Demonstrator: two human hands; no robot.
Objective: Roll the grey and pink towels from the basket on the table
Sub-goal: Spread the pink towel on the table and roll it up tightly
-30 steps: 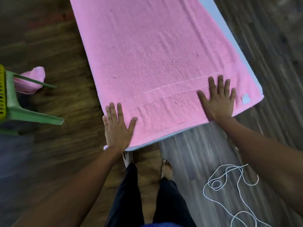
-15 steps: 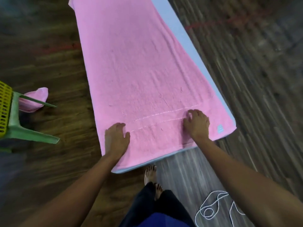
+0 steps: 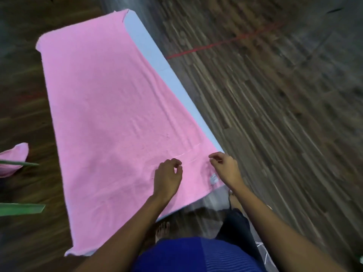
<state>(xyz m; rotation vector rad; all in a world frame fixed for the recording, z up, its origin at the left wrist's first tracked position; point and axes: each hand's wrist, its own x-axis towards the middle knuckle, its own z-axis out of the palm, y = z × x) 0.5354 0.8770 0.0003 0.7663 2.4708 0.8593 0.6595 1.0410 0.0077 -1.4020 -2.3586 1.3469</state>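
Note:
A pink towel (image 3: 110,118) lies spread flat along a narrow white table (image 3: 149,48), covering nearly all of it. A white label (image 3: 213,178) marks its near right corner. My left hand (image 3: 167,178) hovers over the towel's near end with fingers loosely curled, thumb close to the forefinger, and no cloth lifted between them. At the right edge beside the label, my right hand (image 3: 225,167) has curled fingers whose tips touch the towel. The grey towel and the basket are out of view.
Another pink cloth (image 3: 13,159) hangs at the left edge behind green plastic legs (image 3: 21,209). Dark wood floor surrounds the table, crossed by a red line (image 3: 216,44) at the far right. My bare feet (image 3: 162,229) stand at the table's near end.
Both hands lifted from pressing flat on the towel's near end and shifted right toward the labelled corner, fingers curling. The view has pulled back and swung, showing the towel's whole length.

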